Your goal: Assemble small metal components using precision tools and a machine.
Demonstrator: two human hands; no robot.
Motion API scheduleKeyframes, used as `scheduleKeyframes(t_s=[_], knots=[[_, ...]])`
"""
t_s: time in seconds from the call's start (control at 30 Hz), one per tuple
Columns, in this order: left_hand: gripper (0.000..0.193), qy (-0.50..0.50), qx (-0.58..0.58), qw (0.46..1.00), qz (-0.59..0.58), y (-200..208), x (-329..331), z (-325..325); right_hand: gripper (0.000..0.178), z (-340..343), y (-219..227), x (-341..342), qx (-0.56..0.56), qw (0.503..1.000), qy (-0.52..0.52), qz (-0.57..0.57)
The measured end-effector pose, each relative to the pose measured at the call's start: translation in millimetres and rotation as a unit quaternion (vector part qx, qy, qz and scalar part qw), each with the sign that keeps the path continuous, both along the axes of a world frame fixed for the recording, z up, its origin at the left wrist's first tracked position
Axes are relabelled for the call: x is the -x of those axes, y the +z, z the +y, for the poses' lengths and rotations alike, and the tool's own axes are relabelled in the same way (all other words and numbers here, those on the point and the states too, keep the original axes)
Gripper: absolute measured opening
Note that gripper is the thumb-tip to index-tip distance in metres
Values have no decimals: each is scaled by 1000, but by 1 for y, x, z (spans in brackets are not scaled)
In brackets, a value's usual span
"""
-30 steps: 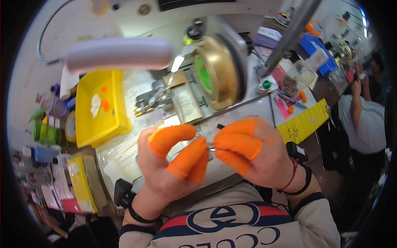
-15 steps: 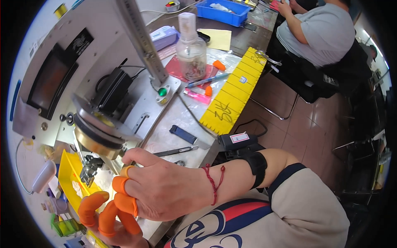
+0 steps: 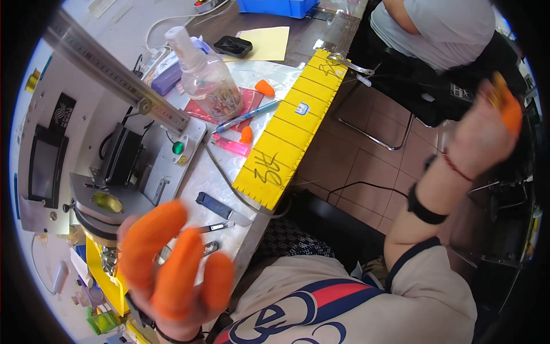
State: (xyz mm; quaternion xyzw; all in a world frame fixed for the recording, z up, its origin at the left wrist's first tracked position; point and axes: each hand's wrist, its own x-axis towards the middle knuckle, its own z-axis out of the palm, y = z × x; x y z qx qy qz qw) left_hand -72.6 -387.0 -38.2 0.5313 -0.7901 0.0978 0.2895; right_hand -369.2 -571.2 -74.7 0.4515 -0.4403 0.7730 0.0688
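Observation:
My left hand (image 3: pixel 172 275), with orange finger cots on several fingers, is at the lower left, its fingers stretched out and apart with nothing seen in them. Behind it is the bench machine's head, a metal plate with a round yellowish opening (image 3: pixel 107 202). Small metal fittings (image 3: pixel 109 261) show below that, partly covered by my fingers. My right hand (image 3: pixel 487 135) is raised at the far right, away from the bench and smeared by motion. Orange covers its fingers, with something yellowish at their tips. Whether it grips anything is unclear.
A yellow marked strip (image 3: pixel 286 129) lines the bench edge. A clear pump bottle (image 3: pixel 209 86), blue pen (image 3: pixel 246 116), pink tube (image 3: pixel 230 145), dark blue-handled tool (image 3: pixel 213 204) and craft knife (image 3: pixel 217 226) lie on the bench. A seated person (image 3: pixel 438 31) is at the upper right.
My right hand has left the machine's head and swung up to the far right. My left hand has risen slightly, its curled fingers now spread. The view has shifted.

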Motion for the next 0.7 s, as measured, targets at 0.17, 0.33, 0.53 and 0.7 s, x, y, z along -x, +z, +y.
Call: scheduleKeyframes(t_s=[0.17,0.33,0.53,0.7], knots=[[39,-37,-40,997,46,-48,31,-76,20,10,-29,86,117,985,-108,61],[41,-55,-89,990,91,-119,41,-135,17,10,-101,-15,-171,943,31,283],[41,-3,-164,986,26,-148,44,-159,8,2,-150,-96,-322,864,314,227],[43,-8,-169,984,54,-147,43,-159,8,-1,-156,-110,-332,853,336,220]])
